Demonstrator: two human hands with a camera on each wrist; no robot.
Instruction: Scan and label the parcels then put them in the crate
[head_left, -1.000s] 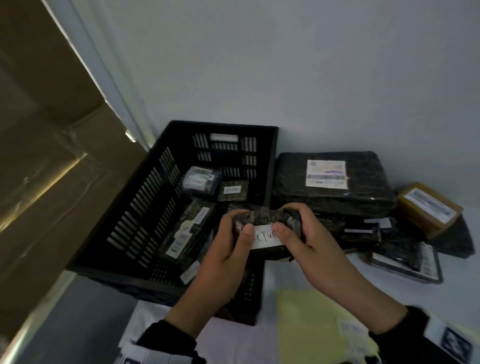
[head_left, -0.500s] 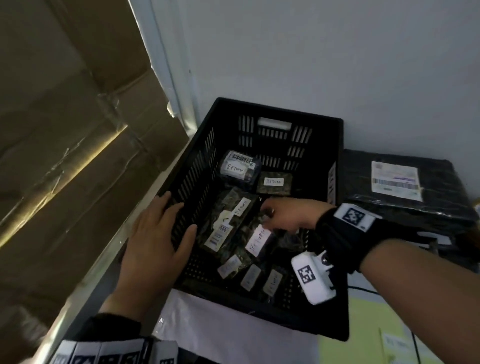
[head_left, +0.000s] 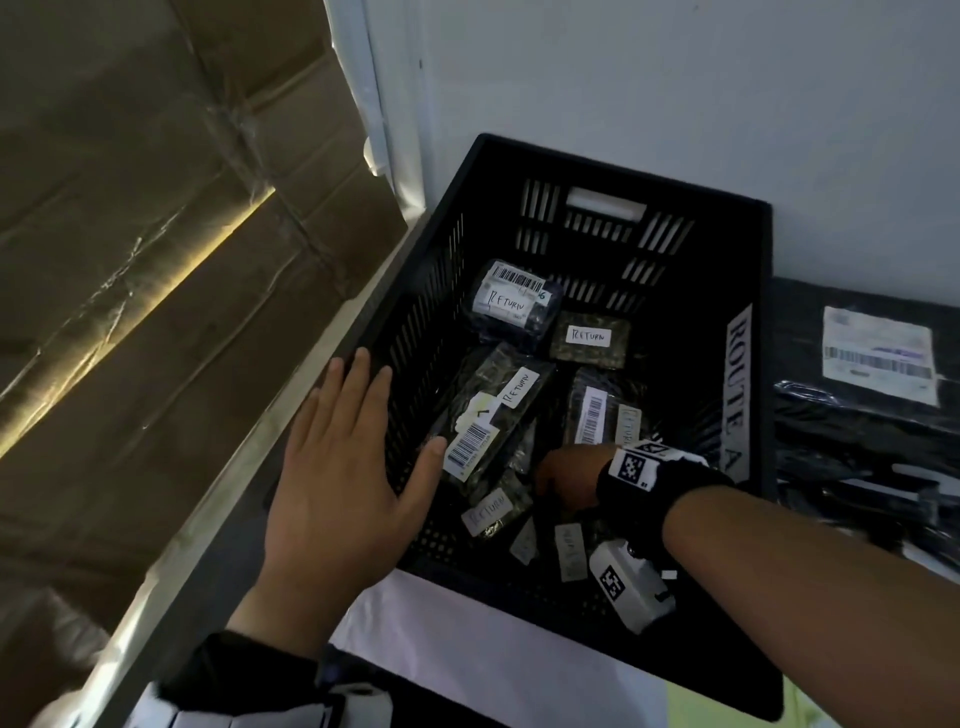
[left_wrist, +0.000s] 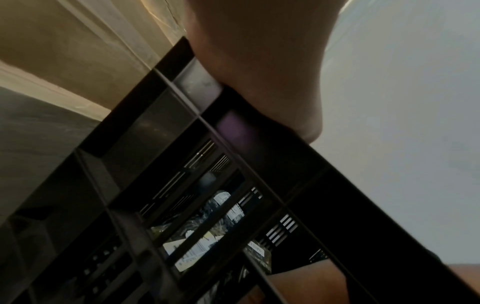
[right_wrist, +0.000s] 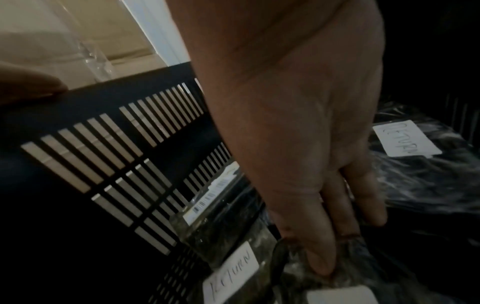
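The black crate (head_left: 623, 166) holds several dark wrapped parcels with white RETURN labels, among them a long one (head_left: 493, 410) and a small one (head_left: 589, 338). My left hand (head_left: 337, 467) lies flat on the crate's left rim with straight fingers; the left wrist view shows the left hand (left_wrist: 259, 61) resting on that rim (left_wrist: 259, 133). My right hand (head_left: 563, 475) reaches down inside the crate. In the right wrist view the right hand's fingers (right_wrist: 322, 265) are straight and touch a dark wrapped parcel (right_wrist: 293, 273) lying among the others. Its thumb is hidden.
A large black parcel (head_left: 872, 415) with a printed label lies right of the crate. A taped cardboard box (head_left: 130, 312) stands close on the left. The white wall rises behind the crate. White table surface (head_left: 467, 665) shows in front.
A second ago both hands held a labelled parcel in front of the crate. The right hand has since carried it down into the crate, and the left hand moved onto the left rim.
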